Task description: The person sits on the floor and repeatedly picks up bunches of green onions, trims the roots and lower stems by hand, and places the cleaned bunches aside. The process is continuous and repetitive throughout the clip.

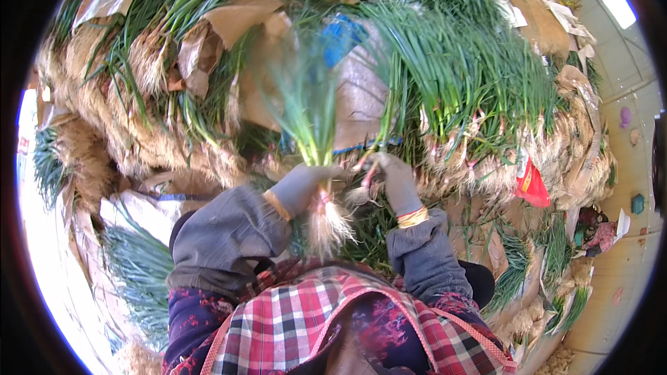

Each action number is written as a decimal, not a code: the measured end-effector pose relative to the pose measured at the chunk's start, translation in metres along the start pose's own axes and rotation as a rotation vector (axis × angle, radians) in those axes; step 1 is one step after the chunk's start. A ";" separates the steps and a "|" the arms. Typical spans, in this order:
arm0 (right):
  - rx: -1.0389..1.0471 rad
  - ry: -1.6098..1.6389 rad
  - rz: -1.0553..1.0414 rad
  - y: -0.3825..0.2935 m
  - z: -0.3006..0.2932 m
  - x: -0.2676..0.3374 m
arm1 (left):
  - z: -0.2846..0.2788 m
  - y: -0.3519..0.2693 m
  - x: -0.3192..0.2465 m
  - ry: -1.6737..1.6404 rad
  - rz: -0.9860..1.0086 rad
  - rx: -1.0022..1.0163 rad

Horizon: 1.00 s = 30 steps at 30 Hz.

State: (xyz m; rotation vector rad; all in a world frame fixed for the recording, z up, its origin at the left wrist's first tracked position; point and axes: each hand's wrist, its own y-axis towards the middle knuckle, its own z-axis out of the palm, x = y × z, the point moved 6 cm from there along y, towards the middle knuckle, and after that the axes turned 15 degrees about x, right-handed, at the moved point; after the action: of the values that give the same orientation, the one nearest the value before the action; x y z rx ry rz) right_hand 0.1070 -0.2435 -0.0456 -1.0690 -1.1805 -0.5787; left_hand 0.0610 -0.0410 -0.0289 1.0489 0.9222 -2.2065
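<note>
My gloved left hand [302, 188] is closed around a small bunch of scallions [315, 138]. Their green leaves fan upward, blurred, and pale roots [329, 224] hang below the fist. To its right, my gloved right hand [398, 183] grips a few loose scallions [385, 127], whose reddish bulbs and roots point down to the left, toward the bunch. The right fingertips are partly hidden. Just beyond both hands lies a pale woven sack [359, 99] with a blue patch on it. A large heap of scallions [448, 73] rests to the right of the sack.
More root-on scallions [120, 109] are piled at the left, with brown paper [242, 13] among them. A red bag [532, 185] sticks out at the right. Another person [599, 234] is at the far right near a pale wall [620, 281]. Scallions [138, 276] also lie by my left elbow.
</note>
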 end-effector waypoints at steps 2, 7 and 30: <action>0.081 0.313 -0.057 -0.001 0.041 -0.025 | 0.010 0.007 0.019 -0.357 -0.076 -0.023; 0.030 0.082 0.082 0.003 0.047 -0.022 | 0.005 0.003 0.025 -0.250 -0.061 -0.068; -0.127 0.262 -0.039 0.045 0.021 0.004 | 0.013 -0.018 -0.001 -0.077 -0.211 -0.154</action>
State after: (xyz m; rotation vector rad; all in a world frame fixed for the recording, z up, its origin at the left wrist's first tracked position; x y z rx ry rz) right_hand 0.1367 -0.2050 -0.0577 -1.0434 -0.9468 -0.8073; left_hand 0.0435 -0.0399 -0.0152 0.8222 1.1943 -2.2829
